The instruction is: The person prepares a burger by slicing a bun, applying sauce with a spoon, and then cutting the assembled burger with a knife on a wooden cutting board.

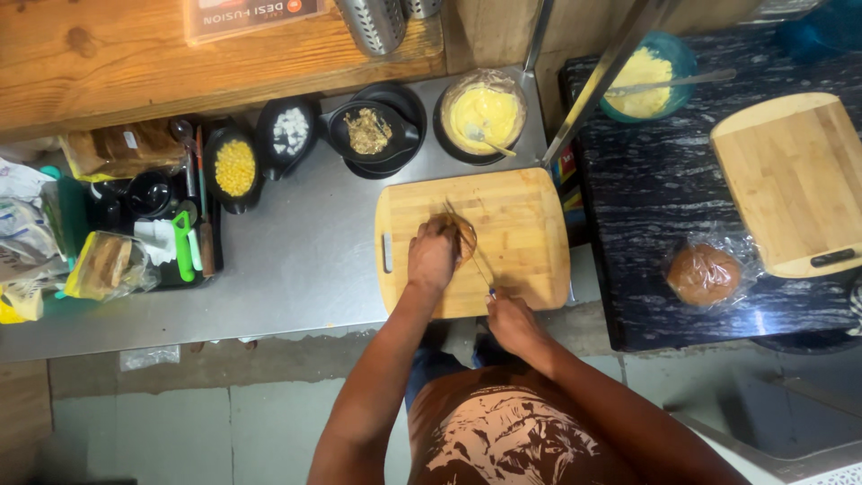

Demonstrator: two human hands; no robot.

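A wooden cutting board (530,224) lies on the steel counter (296,269). My left hand (433,256) presses down on a round brown bun (465,239) on the board. My right hand (510,321) at the board's near edge grips the handle of a long thin knife (467,238), whose blade runs up through the bun beside my left fingers.
Black bowls behind the board hold corn (235,167), white cubes (289,131) and brown shreds (368,131); a bowl of yellow mix (483,115) holds a spoon. Packets and tools crowd the left. On the dark table to the right lie a wrapped bun (705,274), a second board (795,180) and a teal bowl (646,81).
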